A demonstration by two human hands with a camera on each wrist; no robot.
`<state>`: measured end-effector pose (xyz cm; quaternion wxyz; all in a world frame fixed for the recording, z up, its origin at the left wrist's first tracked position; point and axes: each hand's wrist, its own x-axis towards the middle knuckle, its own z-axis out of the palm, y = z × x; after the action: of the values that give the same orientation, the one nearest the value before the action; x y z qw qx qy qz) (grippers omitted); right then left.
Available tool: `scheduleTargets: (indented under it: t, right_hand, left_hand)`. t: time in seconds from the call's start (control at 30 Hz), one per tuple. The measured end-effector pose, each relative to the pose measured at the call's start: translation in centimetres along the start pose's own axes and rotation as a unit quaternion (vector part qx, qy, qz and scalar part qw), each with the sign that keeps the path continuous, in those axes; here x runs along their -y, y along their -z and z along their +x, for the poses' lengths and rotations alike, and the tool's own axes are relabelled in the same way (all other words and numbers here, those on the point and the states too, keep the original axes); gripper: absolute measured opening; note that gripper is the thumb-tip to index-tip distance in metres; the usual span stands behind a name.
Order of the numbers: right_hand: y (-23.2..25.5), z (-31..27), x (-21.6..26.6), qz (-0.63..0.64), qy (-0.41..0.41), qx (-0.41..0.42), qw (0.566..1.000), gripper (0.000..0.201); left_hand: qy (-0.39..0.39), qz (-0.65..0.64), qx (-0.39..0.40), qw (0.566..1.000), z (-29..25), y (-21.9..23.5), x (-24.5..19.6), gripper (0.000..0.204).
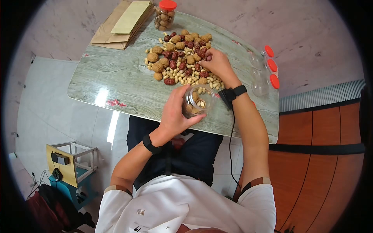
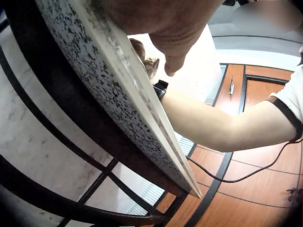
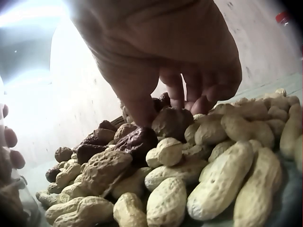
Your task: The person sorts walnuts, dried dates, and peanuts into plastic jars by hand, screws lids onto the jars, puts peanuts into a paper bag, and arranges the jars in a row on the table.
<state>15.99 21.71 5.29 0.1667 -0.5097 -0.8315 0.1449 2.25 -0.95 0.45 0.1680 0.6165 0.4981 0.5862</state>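
Observation:
My left hand (image 1: pixel 175 110) grips a clear, lidless jar (image 1: pixel 189 108) near the table's front edge, fingers and thumb round its sides; walnuts show inside. In the left wrist view, part of that hand (image 2: pixel 165 23) hides most of the jar. Over the pile's right side, my right hand (image 1: pixel 218 65) reaches down. The right wrist view shows this hand (image 3: pixel 175 52) with its thumb and fingers round a brown walnut (image 3: pixel 171 124), among red dates (image 3: pixel 137 144) and peanuts (image 3: pixel 220 182). More walnuts (image 1: pixel 152 57), dates (image 1: pixel 169 81) and peanuts (image 1: pixel 182 73) are heaped together.
A red-lidded jar (image 1: pixel 164 17) of walnuts stands at the back, beside brown paper bags (image 1: pixel 110 31) and a yellowish sheet or packet (image 1: pixel 132 16). Several clear jars (image 1: pixel 259 87) with red lids (image 1: pixel 274 81) are at the right edge. A black cable (image 1: pixel 231 147) hangs from the right wrist.

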Motion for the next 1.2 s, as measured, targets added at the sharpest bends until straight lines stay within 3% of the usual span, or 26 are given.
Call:
scheduleTargets:
  t: [0.17,0.27,0.37,0.43,0.53,0.67,0.77,0.83,0.87,0.93,0.97,1.03,1.2]
  right_hand:
    - [-0.8,-0.3,-1.1,0.044,0.011,-0.046,0.998,0.029]
    - [1.1,-1.6,0.0,0.070,-0.010,-0.071,0.995,0.027]
    - [4.7,-4.2,2.5,0.181,0.016,-0.055,0.982,0.026]
    - [7.4,-7.4,5.1,0.203,0.140,-0.037,0.968,0.027]
    - [10.4,-11.1,7.3,0.196,0.211,0.041,0.957,0.024]
    - [10.2,-12.4,8.5,0.187,0.279,0.079,0.938,0.025]
    - [9.8,-10.8,8.6,0.197,0.239,0.096,0.946,0.023]
    - [8.2,-7.9,7.5,0.164,0.167,0.007,0.972,0.022]
    - [7.0,-6.2,6.7,0.164,0.168,0.003,0.972,0.022]
    - [4.1,-2.6,4.9,0.023,0.304,-0.054,0.951,0.019]
    - [3.0,-1.3,4.7,0.023,0.306,-0.057,0.950,0.019]
    - [1.2,0.9,4.5,-0.094,0.297,-0.043,0.949,0.023]
    - [-1.1,4.2,3.8,-0.168,0.268,0.042,0.948,0.028]
  left_hand:
    - [-0.004,-0.003,-0.001,1.000,0.0,0.0,0.0,0.099]
    - [0.007,-0.007,0.003,1.000,-0.1,0.0,0.0,0.100]
    - [-0.006,-0.019,-0.004,1.000,0.1,0.0,0.0,0.096]
    - [-0.004,-0.020,-0.007,1.000,0.0,-0.1,0.0,0.096]
    - [-0.004,-0.024,-0.007,1.000,0.1,-0.1,0.1,0.096]
    - [0.009,-0.028,0.001,1.000,0.1,0.0,-0.2,0.097]
    - [-0.007,-0.011,-0.008,1.000,0.1,-0.1,0.0,0.096]
    - [-0.009,-0.011,-0.013,1.000,0.1,-0.1,0.1,0.096]
    - [-0.010,-0.013,-0.014,1.000,0.1,-0.2,0.1,0.096]
    - [-0.010,-0.002,-0.007,1.000,0.1,-0.1,0.0,0.098]
    - [-0.005,0.009,-0.001,1.000,0.1,0.0,0.0,0.101]
    - [-0.006,0.005,-0.003,1.000,0.0,-0.1,0.2,0.100]
    - [-0.005,0.006,-0.006,1.000,0.1,0.2,-0.1,0.099]
